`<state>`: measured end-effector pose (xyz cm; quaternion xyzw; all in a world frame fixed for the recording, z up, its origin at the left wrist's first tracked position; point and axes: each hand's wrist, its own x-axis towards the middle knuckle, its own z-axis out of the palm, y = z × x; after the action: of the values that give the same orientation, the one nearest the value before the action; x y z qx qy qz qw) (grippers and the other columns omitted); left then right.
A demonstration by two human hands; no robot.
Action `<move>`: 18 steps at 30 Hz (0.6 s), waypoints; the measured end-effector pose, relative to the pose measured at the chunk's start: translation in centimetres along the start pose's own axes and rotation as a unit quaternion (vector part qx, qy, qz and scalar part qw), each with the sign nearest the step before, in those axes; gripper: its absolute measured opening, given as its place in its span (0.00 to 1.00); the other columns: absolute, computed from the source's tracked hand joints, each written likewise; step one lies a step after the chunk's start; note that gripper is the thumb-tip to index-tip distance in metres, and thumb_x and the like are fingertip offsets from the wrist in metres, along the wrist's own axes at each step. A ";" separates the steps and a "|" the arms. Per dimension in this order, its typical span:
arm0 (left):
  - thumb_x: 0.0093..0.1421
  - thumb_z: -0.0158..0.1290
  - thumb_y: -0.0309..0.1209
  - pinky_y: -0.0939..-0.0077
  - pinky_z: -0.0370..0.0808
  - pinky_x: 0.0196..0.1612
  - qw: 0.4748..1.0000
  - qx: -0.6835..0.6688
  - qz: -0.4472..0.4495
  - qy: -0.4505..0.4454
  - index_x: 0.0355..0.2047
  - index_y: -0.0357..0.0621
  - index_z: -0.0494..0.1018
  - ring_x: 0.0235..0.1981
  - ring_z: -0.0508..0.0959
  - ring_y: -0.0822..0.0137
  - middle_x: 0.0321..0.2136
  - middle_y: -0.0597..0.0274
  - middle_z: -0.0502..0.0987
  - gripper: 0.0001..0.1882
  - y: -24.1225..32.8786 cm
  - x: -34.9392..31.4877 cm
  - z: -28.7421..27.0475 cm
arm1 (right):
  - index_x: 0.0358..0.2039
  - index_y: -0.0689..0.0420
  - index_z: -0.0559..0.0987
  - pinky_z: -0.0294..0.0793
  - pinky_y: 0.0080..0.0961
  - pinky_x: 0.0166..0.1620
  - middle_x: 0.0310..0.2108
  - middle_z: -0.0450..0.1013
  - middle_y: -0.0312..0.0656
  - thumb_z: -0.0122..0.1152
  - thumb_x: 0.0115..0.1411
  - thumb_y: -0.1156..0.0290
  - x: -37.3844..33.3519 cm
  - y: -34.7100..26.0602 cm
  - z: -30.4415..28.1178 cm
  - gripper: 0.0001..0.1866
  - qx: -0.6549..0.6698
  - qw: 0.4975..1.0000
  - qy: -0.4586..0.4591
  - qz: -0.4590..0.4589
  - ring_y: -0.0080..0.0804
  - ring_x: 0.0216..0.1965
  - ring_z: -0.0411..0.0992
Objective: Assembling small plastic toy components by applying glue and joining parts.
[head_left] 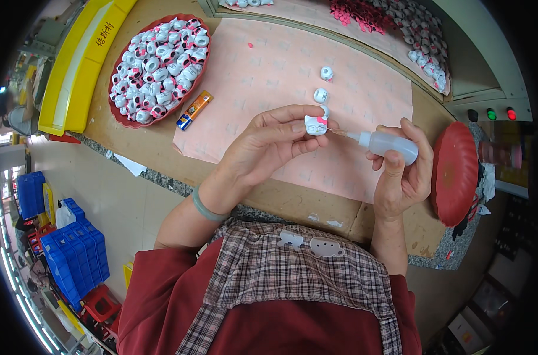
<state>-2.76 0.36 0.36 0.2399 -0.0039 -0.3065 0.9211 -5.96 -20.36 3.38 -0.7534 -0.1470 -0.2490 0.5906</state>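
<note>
My left hand (266,137) pinches a small white cat-head piece (314,126) with a pink bow between thumb and fingers, its marked face turned up. My right hand (404,174) is wrapped round a translucent squeeze bottle (392,147), tilted so that its thin needle nozzle points left. The nozzle tip meets or nearly meets the right side of the cat head; contact is too fine to tell. Just beyond my left fingers, white round pieces stand in a short row, among them one piece (321,95) and a farther piece (326,73), on a pale pink sheet (251,77).
A scalloped red bowl (206,66) heaped with white-and-pink pieces stands at the left, beside an orange-and-blue packet (195,110) and a yellow tray (73,89). Another red bowl (456,174) is at the right edge. A shelf (479,89) holds more pieces; blue crates (76,260) stand on the floor.
</note>
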 end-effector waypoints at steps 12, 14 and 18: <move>0.58 0.46 0.21 0.73 0.74 0.50 1.000 -0.006 0.005 0.002 0.50 0.30 0.65 0.44 0.76 0.57 0.49 0.33 0.67 0.18 0.4 -0.2 -0.2 | 0.50 0.66 0.67 0.67 0.15 0.23 0.34 0.73 0.52 0.53 0.61 0.69 0.0 0.0 -0.2 0.19 -0.029 0.999 -0.007 -0.010 0.26 0.24 0.70; 0.58 0.46 0.21 0.73 0.74 0.50 1.000 -0.005 0.006 0.004 0.50 0.30 0.65 0.44 0.76 0.57 0.49 0.34 0.67 0.18 0.4 -0.2 -0.2 | 0.50 0.66 0.67 0.68 0.15 0.23 0.34 0.73 0.52 0.53 0.61 0.70 0.0 0.0 -0.3 0.19 -0.042 0.999 -0.012 -0.014 0.26 0.24 0.70; 0.58 0.46 0.21 0.73 0.73 0.51 1.000 -0.004 0.010 0.008 0.50 0.30 0.65 0.45 0.75 0.57 0.49 0.34 0.67 0.18 0.4 -0.1 -0.4 | 0.50 0.66 0.67 0.68 0.15 0.23 0.34 0.73 0.52 0.53 0.61 0.70 0.0 0.1 -0.3 0.18 -0.038 0.999 -0.021 -0.013 0.25 0.24 0.70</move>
<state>-2.55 0.87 0.17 0.2382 0.0021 -0.2954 0.9252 -5.95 -20.64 3.31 -0.7781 -0.1592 -0.2462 0.5555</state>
